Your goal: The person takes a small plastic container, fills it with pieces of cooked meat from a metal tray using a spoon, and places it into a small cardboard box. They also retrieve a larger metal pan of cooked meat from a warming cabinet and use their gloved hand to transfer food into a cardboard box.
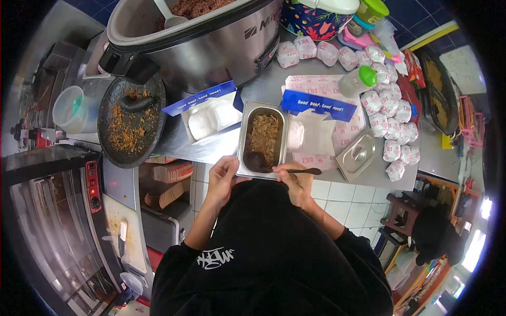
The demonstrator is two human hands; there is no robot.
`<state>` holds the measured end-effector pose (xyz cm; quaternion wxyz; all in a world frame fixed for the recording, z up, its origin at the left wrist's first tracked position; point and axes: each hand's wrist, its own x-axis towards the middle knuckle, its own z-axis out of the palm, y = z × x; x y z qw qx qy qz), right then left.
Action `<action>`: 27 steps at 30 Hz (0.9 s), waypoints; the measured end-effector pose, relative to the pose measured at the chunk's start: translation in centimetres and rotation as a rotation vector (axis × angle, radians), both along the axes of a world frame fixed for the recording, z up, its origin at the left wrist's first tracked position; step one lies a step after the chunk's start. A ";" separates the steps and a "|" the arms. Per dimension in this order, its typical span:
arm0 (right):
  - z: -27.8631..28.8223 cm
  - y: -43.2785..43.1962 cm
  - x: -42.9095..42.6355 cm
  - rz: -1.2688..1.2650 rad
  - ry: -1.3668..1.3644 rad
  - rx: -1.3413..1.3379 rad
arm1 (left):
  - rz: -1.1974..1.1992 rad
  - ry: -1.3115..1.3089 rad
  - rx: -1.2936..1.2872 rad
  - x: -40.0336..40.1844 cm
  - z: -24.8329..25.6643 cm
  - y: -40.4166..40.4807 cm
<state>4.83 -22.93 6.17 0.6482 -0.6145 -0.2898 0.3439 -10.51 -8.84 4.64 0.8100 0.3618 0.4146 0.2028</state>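
A rectangular steel food pan [242, 154] of brown shredded meat [264, 130] stands at the counter's front edge, close to my body. My left hand [222, 177] grips its near left corner. In my right hand [295, 182], by the near right corner, is a dark spoon [303, 171]; its bowl end lies at the pan's near end, partly lost against the dark sauce. Left of the pan, an open blue-and-white takeaway box [197, 137] contains white paper-wrapped portions. On the right, a second open box [322, 104] has a wrapped portion [295, 134] at its left side, partly covered by the pan.
A large rice cooker [205, 55] towers behind, with a stone mortar [103, 138] at its left. Several wrapped bundles [389, 103] line the right side. Nearer are printed wrapping sheets [348, 132], a green-capped bottle [354, 83] and a steel lid [357, 154].
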 end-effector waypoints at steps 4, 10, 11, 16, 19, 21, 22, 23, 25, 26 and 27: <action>-0.1 -0.2 0.6 -0.075 0.269 -0.025 | -0.022 0.006 0.002 -0.3 0.2 0.1; 0.8 0.0 0.3 -0.327 0.594 0.107 | -0.064 -0.022 0.063 0.7 2.2 -0.2; 0.8 -0.2 0.4 -0.380 0.618 0.130 | -0.064 -0.021 0.062 0.8 2.3 -0.3; 0.2 -1.0 0.6 -0.468 0.716 0.077 | -0.070 -0.045 0.075 0.5 1.9 -0.4; -0.2 -1.1 0.7 -0.522 0.766 0.077 | -0.078 -0.052 0.062 0.3 1.8 -0.6; -0.5 -1.2 0.7 -0.547 0.787 0.094 | -0.080 -0.049 0.059 0.2 1.8 -0.6; -0.5 -1.2 0.7 -0.563 0.795 0.097 | -0.081 -0.046 0.057 0.2 1.9 -0.6; -0.6 -1.2 0.7 -0.578 0.802 0.100 | -0.081 -0.046 0.057 0.2 1.9 -0.6; -0.9 -1.1 0.7 -0.583 0.806 0.100 | -0.078 -0.044 0.056 0.0 1.7 -0.7; -1.1 -1.0 0.6 -0.587 0.809 0.102 | -0.076 -0.043 0.055 -0.1 1.6 -0.6; -1.2 -1.0 0.6 -0.588 0.808 0.101 | -0.074 -0.031 0.054 -0.2 1.5 -0.6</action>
